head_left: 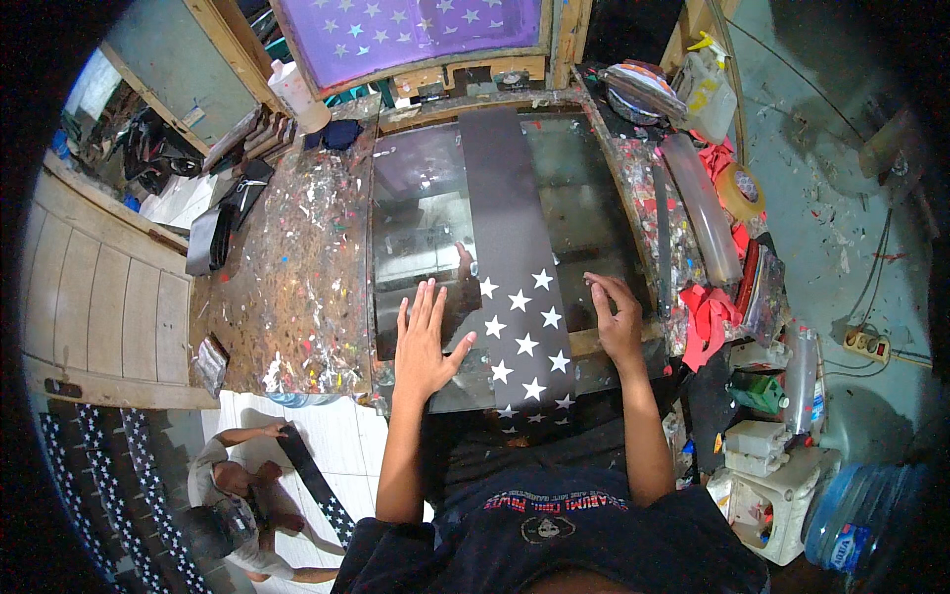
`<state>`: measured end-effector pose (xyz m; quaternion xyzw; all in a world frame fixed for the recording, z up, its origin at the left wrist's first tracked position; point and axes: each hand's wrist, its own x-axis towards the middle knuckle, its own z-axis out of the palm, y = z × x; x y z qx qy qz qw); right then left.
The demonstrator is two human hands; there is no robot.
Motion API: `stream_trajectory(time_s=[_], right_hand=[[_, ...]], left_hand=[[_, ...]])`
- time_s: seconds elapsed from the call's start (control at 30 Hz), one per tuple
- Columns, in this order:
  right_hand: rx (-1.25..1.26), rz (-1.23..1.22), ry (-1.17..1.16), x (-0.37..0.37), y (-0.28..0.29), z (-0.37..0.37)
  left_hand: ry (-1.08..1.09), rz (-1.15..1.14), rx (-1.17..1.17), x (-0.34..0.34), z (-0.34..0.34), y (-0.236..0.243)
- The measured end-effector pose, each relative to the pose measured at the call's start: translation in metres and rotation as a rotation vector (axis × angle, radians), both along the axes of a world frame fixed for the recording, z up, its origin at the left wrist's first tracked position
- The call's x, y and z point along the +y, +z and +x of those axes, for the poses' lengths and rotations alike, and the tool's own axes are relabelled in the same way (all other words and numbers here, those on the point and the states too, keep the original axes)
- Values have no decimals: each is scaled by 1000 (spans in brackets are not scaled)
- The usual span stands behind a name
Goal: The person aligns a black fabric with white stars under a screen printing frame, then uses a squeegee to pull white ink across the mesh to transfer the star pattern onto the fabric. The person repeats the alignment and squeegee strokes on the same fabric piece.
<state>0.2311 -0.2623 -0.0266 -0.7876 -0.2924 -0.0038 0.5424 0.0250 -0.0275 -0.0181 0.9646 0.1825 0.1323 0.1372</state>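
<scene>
A long black fabric strip point(503, 198) lies down the middle of a dark glass panel point(594, 213). White stars are printed on its nearer part, which hangs over the front edge. Left of the strip, my left hand point(426, 342) is spread flat at the glass, its thumb pointing toward the stars. On the other side, my right hand point(617, 322) hovers above or rests on the glass; I cannot tell which. Its fingers are loosely bent and apart, with nothing visible in them. Neither hand covers the strip.
A purple printing screen point(426, 30) with stars stands beyond the panel. To the right are a tape roll point(740, 190), red cloth scraps point(705, 322) and a spray bottle point(708, 99). At lower left another person point(237, 485) holds a starred strip point(312, 480) near hanging strips point(94, 475).
</scene>
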Motion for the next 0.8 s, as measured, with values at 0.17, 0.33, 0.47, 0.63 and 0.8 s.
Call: stream_trajectory(time_s=[0.17,0.33,0.47,0.63,0.8], right_hand=[[11,-8,-1,-1,1,1],[8,-2,-2,0,-1,1],[10,5,1,2,1,-3],[21,23,3,0,1,-1],[61,148,-62,-7,1,-2]], left_hand=[[0,2,4,0,0,0],[3,5,6,-1,0,1],[5,13,1,1,-3,0],[-17,7,-30,0,1,3],[-24,-19,-29,1,2,6]])
